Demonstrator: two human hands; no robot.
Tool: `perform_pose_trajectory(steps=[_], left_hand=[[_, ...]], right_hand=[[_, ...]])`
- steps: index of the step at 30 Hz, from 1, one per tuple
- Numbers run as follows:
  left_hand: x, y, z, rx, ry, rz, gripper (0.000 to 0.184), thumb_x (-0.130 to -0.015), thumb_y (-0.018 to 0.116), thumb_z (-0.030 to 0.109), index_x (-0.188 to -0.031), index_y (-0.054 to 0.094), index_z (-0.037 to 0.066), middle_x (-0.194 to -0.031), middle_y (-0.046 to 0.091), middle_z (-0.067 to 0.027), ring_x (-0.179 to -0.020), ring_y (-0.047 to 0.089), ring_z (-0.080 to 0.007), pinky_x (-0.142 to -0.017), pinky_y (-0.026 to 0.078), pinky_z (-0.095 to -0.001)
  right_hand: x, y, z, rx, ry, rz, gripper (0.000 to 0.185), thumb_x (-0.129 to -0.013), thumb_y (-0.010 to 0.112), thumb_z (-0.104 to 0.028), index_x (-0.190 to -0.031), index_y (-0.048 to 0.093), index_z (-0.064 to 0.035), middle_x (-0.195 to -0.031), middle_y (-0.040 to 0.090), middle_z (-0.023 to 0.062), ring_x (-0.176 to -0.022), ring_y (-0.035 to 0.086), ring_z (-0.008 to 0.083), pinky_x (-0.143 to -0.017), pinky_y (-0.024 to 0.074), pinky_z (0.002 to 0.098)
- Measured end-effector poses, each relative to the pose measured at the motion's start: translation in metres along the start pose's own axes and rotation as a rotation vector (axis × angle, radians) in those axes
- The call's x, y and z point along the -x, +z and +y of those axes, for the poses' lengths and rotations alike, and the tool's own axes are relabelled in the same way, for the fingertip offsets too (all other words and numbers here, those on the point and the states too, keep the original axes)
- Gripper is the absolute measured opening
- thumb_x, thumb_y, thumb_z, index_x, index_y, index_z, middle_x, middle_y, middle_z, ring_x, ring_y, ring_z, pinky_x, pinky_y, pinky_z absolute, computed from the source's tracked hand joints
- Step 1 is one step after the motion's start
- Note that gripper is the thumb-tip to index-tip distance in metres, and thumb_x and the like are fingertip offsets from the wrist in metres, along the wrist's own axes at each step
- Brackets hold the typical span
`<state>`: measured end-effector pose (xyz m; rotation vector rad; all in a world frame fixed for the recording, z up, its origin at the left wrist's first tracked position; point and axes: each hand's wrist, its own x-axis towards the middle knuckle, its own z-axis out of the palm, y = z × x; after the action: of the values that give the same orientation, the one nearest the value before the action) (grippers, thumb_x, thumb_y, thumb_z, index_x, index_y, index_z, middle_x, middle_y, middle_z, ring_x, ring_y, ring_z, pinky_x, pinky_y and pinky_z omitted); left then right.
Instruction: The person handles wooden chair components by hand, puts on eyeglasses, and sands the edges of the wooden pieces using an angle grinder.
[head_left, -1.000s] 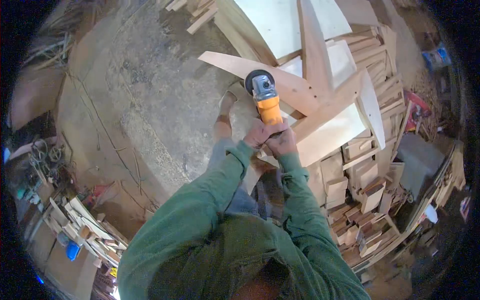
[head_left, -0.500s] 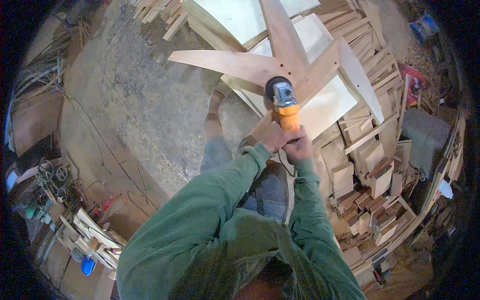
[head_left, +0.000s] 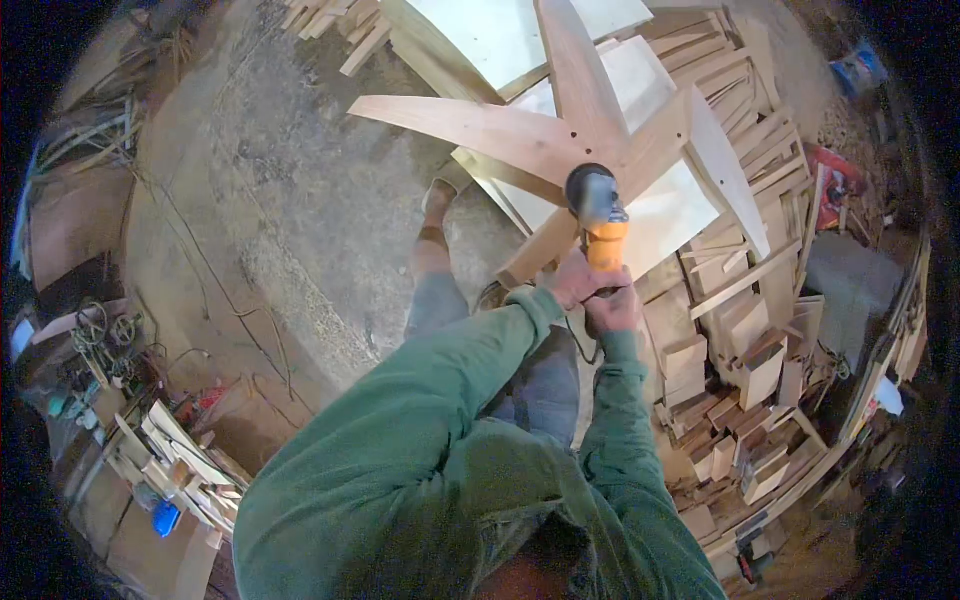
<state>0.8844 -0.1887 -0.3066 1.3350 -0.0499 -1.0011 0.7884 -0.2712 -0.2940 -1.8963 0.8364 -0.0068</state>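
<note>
An orange angle grinder [head_left: 606, 245] with a dark round disc [head_left: 588, 184] is held in both hands. My left hand [head_left: 572, 280] is closed around the left of its body, and my right hand [head_left: 613, 305] grips its rear end, close beside the left. The disc is over the centre of a star-shaped wooden piece [head_left: 480, 130] with several tapered arms and small dark holes near the middle. Whether the disc touches the wood I cannot tell. A lower arm [head_left: 545, 245] of the star points toward my body, left of the grinder.
Pale boards [head_left: 470, 40] lie beneath the star. Stacked wood offcuts [head_left: 745, 365] fill the right side. A cable [head_left: 215, 285] runs over the concrete floor [head_left: 290, 200] on the left. My foot [head_left: 440, 195] stands left of the star. A red bag [head_left: 835, 185] lies far right.
Both hands and the grinder have shifted right and slightly toward my body across the star's centre. More of the lower arm now shows. The whole view has moved slightly.
</note>
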Motion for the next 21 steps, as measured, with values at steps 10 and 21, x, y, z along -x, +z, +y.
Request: perform_pose_trajectory(steps=[10,21], left_hand=[[0.013,-0.053,0.033,0.215,-0.086,-0.003,0.044,-0.069,0.086,0.036,-0.095,0.070,0.004,-0.088,0.071,-0.0051,-0.080,0.066,-0.0120,-0.071,0.055,-0.0316],[0.000,-0.014,-0.018,0.018,0.059,0.018,0.043,-0.070,0.084,0.037,-0.094,0.070,0.005,-0.088,0.071,-0.0051,-0.079,0.066,-0.0150,-0.072,0.054,-0.0325]], right_hand=[[-0.011,0.030,-0.075,-0.114,0.026,-0.115,0.053,-0.070,0.079,-0.016,-0.116,0.057,-0.0020,-0.100,0.070,0.0103,-0.090,0.067,0.0185,-0.079,0.0545,0.0351],[-0.002,0.011,-0.011,-0.153,0.085,-0.094,0.054,-0.067,0.085,-0.021,-0.112,0.060,-0.0049,-0.097,0.070,0.0061,-0.091,0.066,0.0164,-0.077,0.0536,0.0340]])
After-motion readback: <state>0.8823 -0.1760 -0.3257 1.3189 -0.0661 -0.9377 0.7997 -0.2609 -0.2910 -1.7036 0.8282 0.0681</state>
